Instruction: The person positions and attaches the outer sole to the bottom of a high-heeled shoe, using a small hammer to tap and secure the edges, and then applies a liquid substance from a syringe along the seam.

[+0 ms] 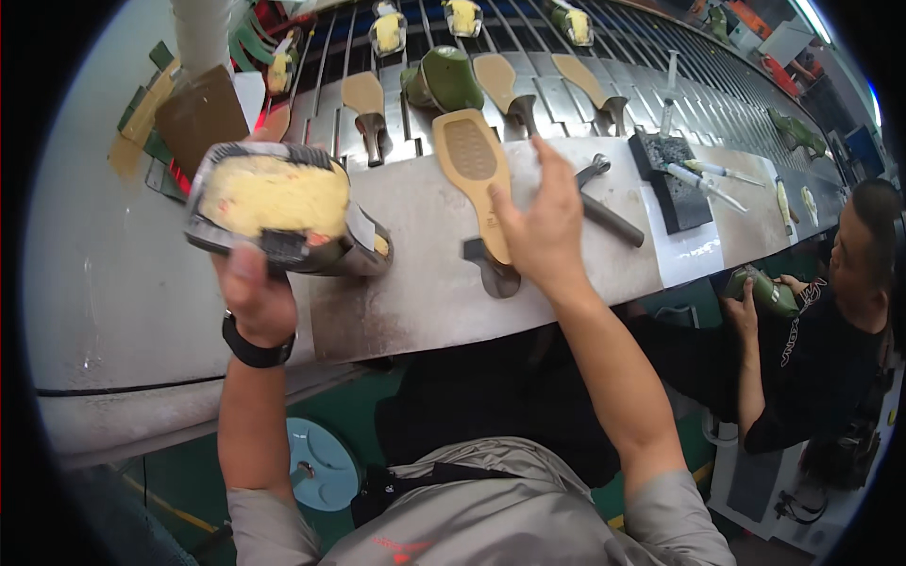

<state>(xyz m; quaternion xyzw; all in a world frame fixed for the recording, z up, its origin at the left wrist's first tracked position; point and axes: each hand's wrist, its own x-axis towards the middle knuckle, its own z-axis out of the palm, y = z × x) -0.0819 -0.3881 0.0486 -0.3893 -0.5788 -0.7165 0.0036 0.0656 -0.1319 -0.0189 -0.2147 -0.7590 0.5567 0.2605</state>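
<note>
My left hand is closed round a dark shoe upper, bottom side up. A yellowish layer covers most of its forefoot, and a smaller yellow patch shows towards its back end. My right hand is open, fingers apart, above the bench. Its thumb overlaps the edge of a tan shoe sole with a dark heel; whether it touches, I cannot tell. Right of that hand lies a hammer with a dark handle, and a wrench-like metal head shows beside it.
More tan soles and a green shoe stand along the slatted conveyor. A black block holds syringes on the bench. To the right, a co-worker holds a green shoe.
</note>
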